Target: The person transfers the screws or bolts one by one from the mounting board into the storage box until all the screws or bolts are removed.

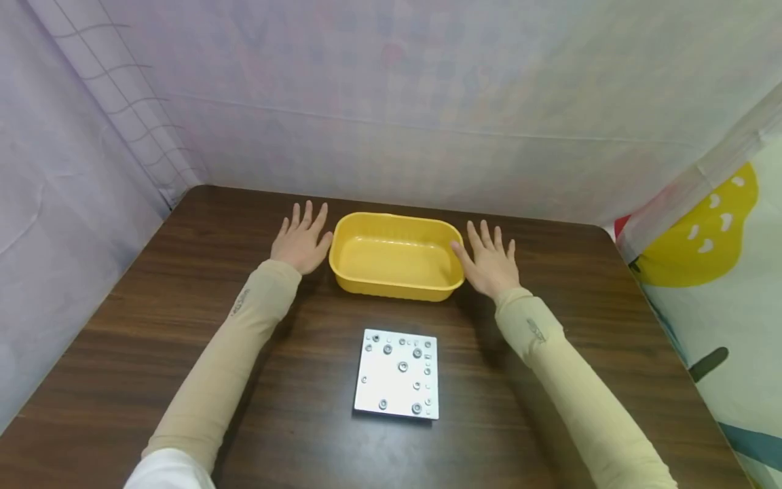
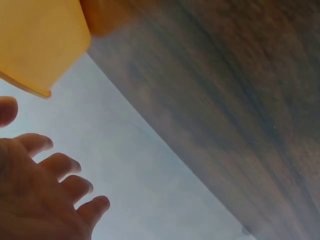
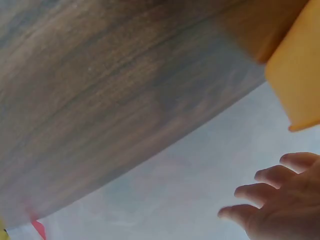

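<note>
A yellow plastic basin, rectangular with rounded corners, stands on the table between the two hands. At its left end is my left hand, fingers spread, thumb close to the rim. My right hand is at the other end with fingers spread, its thumb overlapping the rim in the head view; whether it touches cannot be told. In the left wrist view the basin wall is above the left hand. The right wrist view has the right hand below the basin wall. Neither hand grips anything.
Nearer the body lies a square silvery metal plate with several screws set in it. Everything stands on a dark brown wooden table. A pale curtain hangs behind its far edge, and a patterned cloth hangs on the right.
</note>
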Demonstrator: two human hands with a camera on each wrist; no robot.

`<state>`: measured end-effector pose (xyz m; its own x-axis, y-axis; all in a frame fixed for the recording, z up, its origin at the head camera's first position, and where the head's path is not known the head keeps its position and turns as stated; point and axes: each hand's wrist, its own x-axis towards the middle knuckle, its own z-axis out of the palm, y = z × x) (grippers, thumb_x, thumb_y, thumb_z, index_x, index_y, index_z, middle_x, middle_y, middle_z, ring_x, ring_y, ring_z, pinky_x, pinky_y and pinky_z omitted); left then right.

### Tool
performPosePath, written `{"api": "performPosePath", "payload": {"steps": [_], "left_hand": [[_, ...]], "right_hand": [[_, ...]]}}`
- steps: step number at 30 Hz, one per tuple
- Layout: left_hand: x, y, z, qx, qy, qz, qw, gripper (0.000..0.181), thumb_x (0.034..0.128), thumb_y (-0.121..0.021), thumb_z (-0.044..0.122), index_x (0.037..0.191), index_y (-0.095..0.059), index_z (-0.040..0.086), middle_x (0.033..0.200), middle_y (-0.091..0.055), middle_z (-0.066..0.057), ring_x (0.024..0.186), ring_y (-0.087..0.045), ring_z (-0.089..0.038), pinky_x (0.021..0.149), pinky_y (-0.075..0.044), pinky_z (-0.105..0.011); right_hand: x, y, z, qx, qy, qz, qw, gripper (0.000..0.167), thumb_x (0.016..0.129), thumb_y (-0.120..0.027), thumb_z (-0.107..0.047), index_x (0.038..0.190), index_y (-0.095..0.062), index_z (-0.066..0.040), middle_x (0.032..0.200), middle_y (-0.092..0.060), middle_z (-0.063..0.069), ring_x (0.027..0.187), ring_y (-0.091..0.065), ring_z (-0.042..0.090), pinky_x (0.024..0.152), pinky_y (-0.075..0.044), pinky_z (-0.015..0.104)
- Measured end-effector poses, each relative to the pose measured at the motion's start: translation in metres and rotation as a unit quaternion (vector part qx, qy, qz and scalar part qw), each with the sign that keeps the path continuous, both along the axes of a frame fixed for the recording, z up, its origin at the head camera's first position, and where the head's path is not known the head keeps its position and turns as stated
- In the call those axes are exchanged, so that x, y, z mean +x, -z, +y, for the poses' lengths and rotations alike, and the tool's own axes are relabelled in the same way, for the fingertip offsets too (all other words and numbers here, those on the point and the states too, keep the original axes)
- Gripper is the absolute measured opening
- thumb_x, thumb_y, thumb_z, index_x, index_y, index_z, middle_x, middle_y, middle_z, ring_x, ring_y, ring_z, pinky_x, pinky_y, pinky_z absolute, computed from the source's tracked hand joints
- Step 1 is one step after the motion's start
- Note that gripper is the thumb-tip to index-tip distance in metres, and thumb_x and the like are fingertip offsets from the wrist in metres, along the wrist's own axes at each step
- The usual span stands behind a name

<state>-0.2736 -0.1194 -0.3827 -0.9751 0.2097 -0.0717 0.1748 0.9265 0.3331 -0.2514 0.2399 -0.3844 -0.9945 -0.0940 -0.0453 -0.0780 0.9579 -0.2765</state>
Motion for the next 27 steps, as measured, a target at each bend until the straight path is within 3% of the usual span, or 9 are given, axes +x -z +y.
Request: {"api": "performPosePath", "payload": {"steps": [12, 27], "left_hand": [[0.019, -0.012, 0.005, -0.008, 0.025, 0.024, 0.9994, 0.063, 0.1067, -0.024, 0.045, 0.159, 0.003, 0.023, 0.165, 0.010, -0.008, 0.152, 0.011, -0.033, 0.125, 0.000, -0.052], [0.073, -0.021, 0.023, -0.013, 0.104, 0.053, 0.9931, 0.062, 0.1068, -0.023, 0.048, 0.159, -0.001, 0.024, 0.165, 0.000, -0.011, 0.153, 0.006, -0.031, 0.126, -0.004, -0.049]], "right_hand": [[0.017, -0.014, -0.003, -0.015, -0.021, 0.022, 0.9994, 0.078, 0.101, -0.018, -0.065, 0.159, -0.005, -0.015, 0.165, 0.002, 0.016, 0.151, 0.005, 0.042, 0.121, 0.004, 0.061], [0.023, -0.011, -0.016, -0.027, -0.021, 0.012, 0.9993, 0.071, 0.106, -0.024, -0.051, 0.158, -0.009, -0.005, 0.164, -0.009, 0.020, 0.149, -0.016, 0.043, 0.123, -0.015, 0.055]]}}
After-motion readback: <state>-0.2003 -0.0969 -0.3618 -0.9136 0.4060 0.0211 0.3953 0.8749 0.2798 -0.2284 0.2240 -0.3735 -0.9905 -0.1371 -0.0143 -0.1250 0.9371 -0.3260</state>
